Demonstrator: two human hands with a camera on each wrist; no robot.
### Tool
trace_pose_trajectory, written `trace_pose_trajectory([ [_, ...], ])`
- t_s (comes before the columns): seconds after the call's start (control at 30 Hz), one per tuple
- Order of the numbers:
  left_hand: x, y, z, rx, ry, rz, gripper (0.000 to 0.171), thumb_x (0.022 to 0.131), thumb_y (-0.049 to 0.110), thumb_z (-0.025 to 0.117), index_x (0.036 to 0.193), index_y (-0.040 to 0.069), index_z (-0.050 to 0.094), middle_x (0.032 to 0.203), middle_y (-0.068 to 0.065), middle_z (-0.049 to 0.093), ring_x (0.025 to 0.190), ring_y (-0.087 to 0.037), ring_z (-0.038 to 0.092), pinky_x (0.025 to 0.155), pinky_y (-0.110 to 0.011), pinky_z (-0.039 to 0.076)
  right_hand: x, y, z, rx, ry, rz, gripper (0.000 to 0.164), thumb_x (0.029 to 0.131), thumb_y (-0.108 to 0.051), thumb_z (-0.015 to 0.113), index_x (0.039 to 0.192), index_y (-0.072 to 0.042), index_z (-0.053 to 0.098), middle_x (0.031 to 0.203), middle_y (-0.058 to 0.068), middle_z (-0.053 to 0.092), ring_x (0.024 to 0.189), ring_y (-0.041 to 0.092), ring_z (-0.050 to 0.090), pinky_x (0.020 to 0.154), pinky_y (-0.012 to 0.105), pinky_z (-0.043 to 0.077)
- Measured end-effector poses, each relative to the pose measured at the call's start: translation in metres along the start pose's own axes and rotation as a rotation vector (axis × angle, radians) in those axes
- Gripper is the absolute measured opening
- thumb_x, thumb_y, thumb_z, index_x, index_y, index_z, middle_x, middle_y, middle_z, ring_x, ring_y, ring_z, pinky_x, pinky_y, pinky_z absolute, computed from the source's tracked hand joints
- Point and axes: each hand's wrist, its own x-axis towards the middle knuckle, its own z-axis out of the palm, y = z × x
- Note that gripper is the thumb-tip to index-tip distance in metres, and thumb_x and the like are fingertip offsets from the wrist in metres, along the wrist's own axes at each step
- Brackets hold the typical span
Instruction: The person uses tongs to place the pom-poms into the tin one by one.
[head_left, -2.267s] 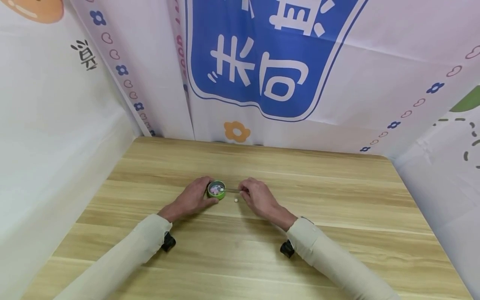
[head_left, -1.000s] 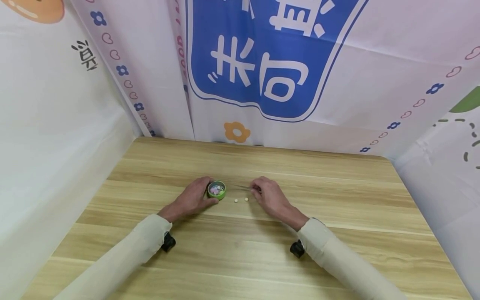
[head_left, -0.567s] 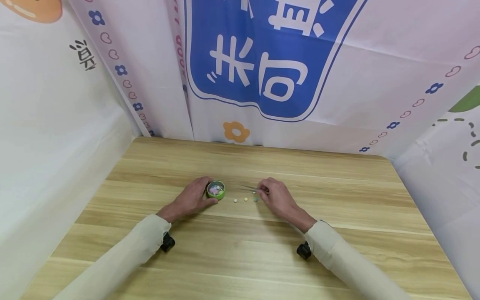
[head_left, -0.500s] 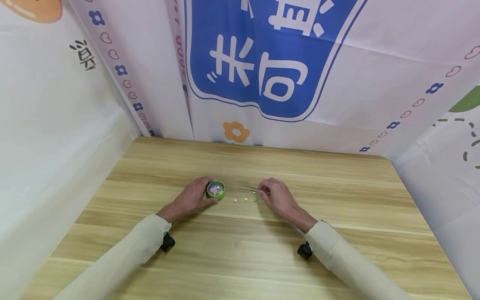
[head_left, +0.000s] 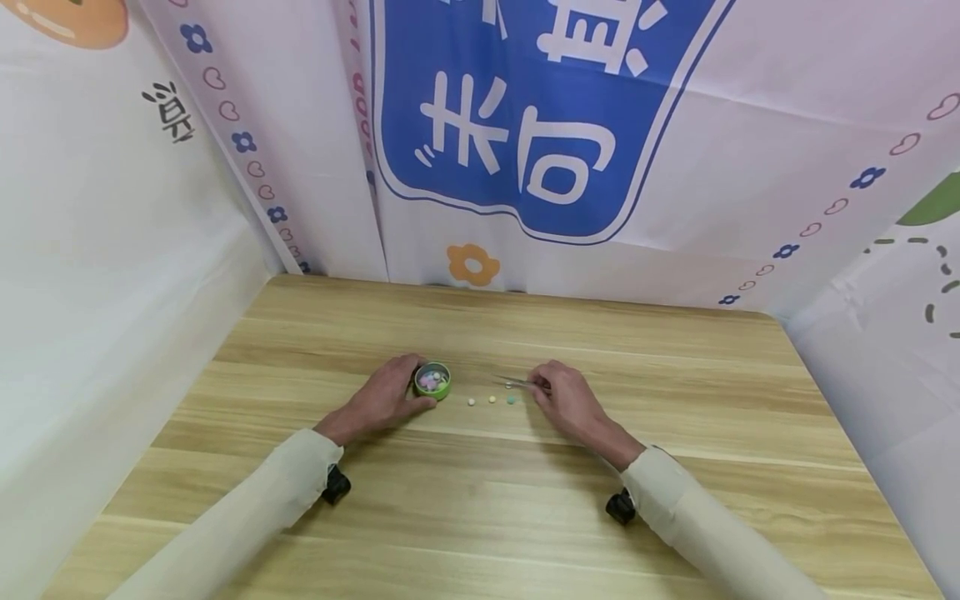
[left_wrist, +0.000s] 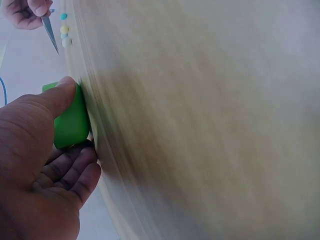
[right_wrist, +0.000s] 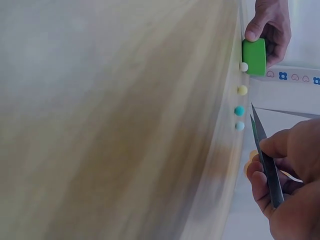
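My left hand (head_left: 386, 392) holds a small round green tin (head_left: 442, 393) on the table, thumb and fingers around its side. Several pink, white and other coloured pieces lie inside the tin. My right hand (head_left: 570, 404) pinches metal tweezers (right_wrist: 269, 170) between thumb and fingers. Their two tips stand slightly apart with nothing between them, pointing left toward the tin. Below and beside the tweezers lie small round beads: a white bead (head_left: 471, 402), a yellow bead (right_wrist: 242, 90), a teal bead (right_wrist: 239, 110) and a pale blue bead (right_wrist: 240, 126).
The wood-grain table (head_left: 480, 517) meets a printed cloth backdrop (head_left: 675, 208) at its far edge. White cloth walls (head_left: 112, 250) rise at the left and right. A dark wrist camera (head_left: 336, 485) sits under each sleeve cuff.
My right hand has drawn the tweezers rightward, away from the tin, where their tips were 2.3 s ago. More beads have come into sight. My left hand and the tin stay put.
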Motion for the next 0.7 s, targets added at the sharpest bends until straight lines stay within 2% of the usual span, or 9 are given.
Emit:
trace_pose_trajectory([
  [0.7, 0.0, 0.001, 0.0, -0.004, 0.003, 0.005, 0.059, 0.085, 0.03, 0.078, 0.129, -0.001, 0.052, 0.118, -0.014, 0.062, 0.11, -0.027, 0.059, 0.095, -0.046, 0.05, -0.008, 0.014, -0.003, 0.002, -0.032, 0.045, 0.01, 0.092, -0.005, 0.066, 0.1, -0.003, 0.071, 0.095, 0.007, 0.068, 0.086, 0.017, 0.066, 0.076, 0.031, 0.057],
])
